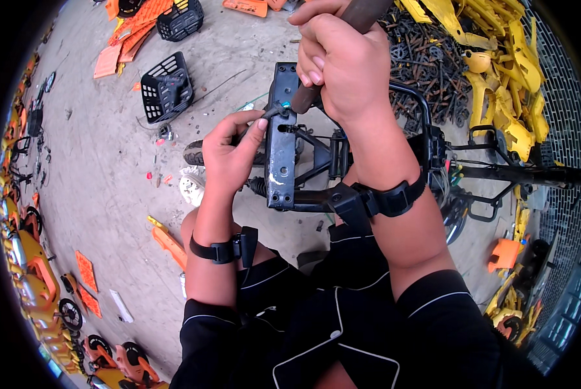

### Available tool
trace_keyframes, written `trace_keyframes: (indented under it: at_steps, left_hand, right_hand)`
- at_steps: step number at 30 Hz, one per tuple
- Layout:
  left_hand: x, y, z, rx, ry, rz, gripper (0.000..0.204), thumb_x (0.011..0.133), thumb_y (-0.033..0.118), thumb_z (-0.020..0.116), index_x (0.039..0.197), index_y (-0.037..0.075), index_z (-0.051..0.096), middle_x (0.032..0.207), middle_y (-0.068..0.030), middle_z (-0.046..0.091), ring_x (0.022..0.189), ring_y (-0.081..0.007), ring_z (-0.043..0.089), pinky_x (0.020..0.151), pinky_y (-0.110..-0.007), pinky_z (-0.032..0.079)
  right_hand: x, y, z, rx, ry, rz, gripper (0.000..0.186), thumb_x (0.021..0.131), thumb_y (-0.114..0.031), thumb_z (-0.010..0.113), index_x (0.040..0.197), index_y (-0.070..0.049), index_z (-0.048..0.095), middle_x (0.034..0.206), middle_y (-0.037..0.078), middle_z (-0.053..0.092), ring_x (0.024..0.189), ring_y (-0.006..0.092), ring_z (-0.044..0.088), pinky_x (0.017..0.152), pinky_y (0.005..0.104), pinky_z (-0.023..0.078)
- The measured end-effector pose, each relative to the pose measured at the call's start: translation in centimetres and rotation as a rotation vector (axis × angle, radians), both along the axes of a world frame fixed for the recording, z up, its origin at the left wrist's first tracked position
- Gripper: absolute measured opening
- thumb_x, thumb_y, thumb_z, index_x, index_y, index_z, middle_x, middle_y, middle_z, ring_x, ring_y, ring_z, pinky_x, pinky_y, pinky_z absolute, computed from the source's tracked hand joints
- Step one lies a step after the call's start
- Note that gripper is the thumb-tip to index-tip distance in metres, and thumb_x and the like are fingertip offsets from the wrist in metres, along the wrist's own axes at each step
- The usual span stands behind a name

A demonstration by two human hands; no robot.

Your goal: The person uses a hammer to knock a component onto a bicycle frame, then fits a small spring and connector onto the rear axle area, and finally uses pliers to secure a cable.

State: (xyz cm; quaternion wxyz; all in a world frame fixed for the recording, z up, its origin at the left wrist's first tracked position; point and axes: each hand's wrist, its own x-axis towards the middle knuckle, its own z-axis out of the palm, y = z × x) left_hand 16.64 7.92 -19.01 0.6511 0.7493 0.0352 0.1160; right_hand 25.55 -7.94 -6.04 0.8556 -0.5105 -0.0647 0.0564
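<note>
A black metal plate (pixel 281 152) with bolt holes stands upright in front of me, joined to a tubular black vehicle frame (pixel 324 194). My left hand (pixel 231 146) is closed in a pinch on a thin dark rod (pixel 272 113), its tip at the plate beside a small teal piece (pixel 286 104). Above and to the right, my right hand (pixel 349 61) wraps round a thick dark brown bar (pixel 305 98). The bar slants down to the plate's right edge, near the rod's tip; whether they touch I cannot tell.
Black baskets (pixel 167 87) lie on the concrete floor at the left and far side. A heap of rusty metal parts (pixel 426 71) and yellow body panels (pixel 511 78) fill the far right. A tyre (pixel 194 153) sits left of the plate. Orange and yellow parts (pixel 37 279) line the left.
</note>
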Motion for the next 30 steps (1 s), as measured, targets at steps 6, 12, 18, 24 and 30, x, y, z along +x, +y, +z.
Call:
trace_keyframes:
  at_steps: [6,12,18,24,30]
  left_hand:
    - [0.0,-0.1,-0.4,-0.008,-0.025,0.041,0.016,0.09,0.01,0.076,0.104,0.001,0.073,0.066,0.0081,0.051,0.061,-0.002,0.04,0.054,-0.02,0.031]
    - [-0.3,-0.3,0.6,0.087,-0.052,0.036,0.017,0.092,0.009,0.074,0.105,-0.001,0.071,0.074,0.0032,0.062,0.067,-0.0025,0.049,0.06,-0.019,0.038]
    - [-0.4,0.0,0.3,0.119,-0.019,0.049,0.016,0.092,0.008,0.073,0.104,-0.003,0.07,0.079,0.0002,0.067,0.07,-0.0033,0.054,0.064,-0.019,0.042]
    - [-0.6,-0.6,0.8,0.061,0.0,0.061,0.015,0.093,0.008,0.072,0.102,-0.004,0.07,0.081,-0.0008,0.069,0.072,-0.0036,0.056,0.066,-0.02,0.044]
    - [-0.8,-1.3,0.7,-0.024,0.04,0.091,0.016,0.094,0.009,0.072,0.104,-0.004,0.07,0.083,-0.0017,0.07,0.073,-0.0033,0.056,0.066,-0.019,0.044]
  right_hand:
    - [-0.4,0.2,0.1,0.0,-0.033,-0.009,0.01,0.089,0.003,0.052,0.089,0.0,0.062,0.057,0.0,0.048,0.042,0.0082,0.042,0.04,0.0249,0.036]
    - [-0.2,0.2,-0.3,0.008,0.002,0.015,0.01,0.09,0.002,0.052,0.089,0.0,0.062,0.058,0.0,0.049,0.042,0.0082,0.043,0.04,0.0247,0.035]
    - [-0.4,0.5,-0.3,0.0,-0.001,0.036,0.01,0.089,0.002,0.053,0.089,0.0,0.062,0.059,0.0,0.05,0.042,0.0077,0.043,0.04,0.0246,0.033]
    - [-0.2,0.6,-0.6,-0.015,0.013,0.012,0.009,0.089,0.001,0.053,0.089,-0.001,0.062,0.059,-0.001,0.049,0.043,0.0075,0.043,0.04,0.0243,0.034]
    - [-0.2,0.6,-0.5,-0.051,0.001,-0.012,0.009,0.089,0.0,0.054,0.089,-0.002,0.063,0.059,-0.001,0.05,0.043,0.0075,0.044,0.041,0.0242,0.034]
